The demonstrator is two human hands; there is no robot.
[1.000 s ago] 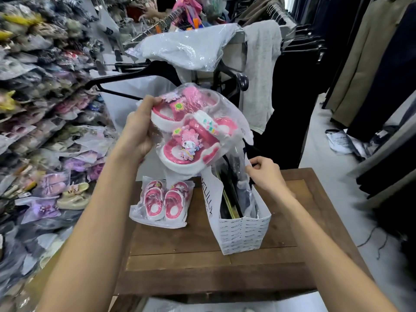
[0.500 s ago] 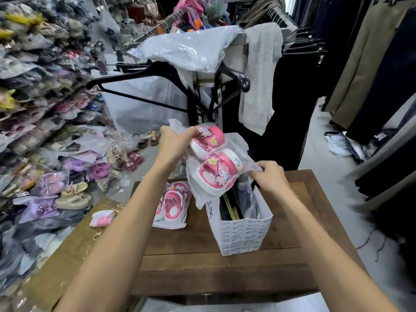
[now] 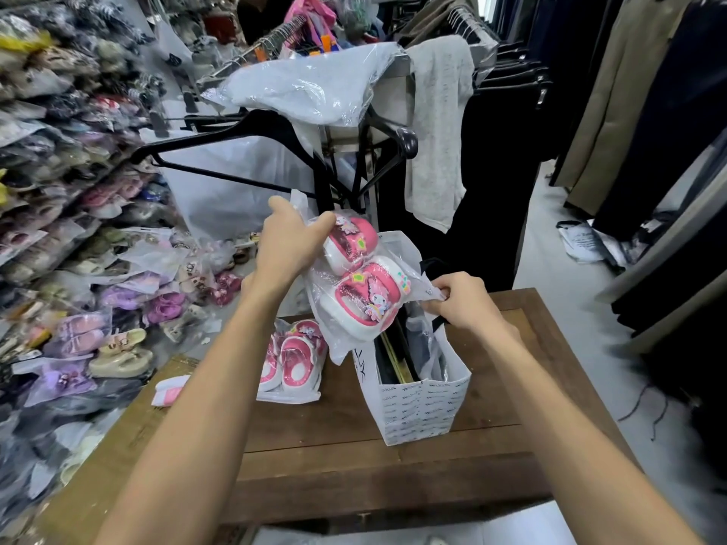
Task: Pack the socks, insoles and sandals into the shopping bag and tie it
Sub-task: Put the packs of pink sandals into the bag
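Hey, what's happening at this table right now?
A person is packing a white shopping bag that stands on a wooden table. The left hand grips a plastic-wrapped pair of pink sandals above the bag's mouth, while the right hand pinches the wrapper's corner. A second wrapped pair lies beside the bag.

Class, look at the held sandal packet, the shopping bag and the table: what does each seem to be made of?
Sandal packet: clear glossy plastic film, wrinkled with glare; sandals inside look like pink moulded foam or rubber. Shopping bag: probably matte printed paper, stands stiffly. Table: brown wood, visible grain.
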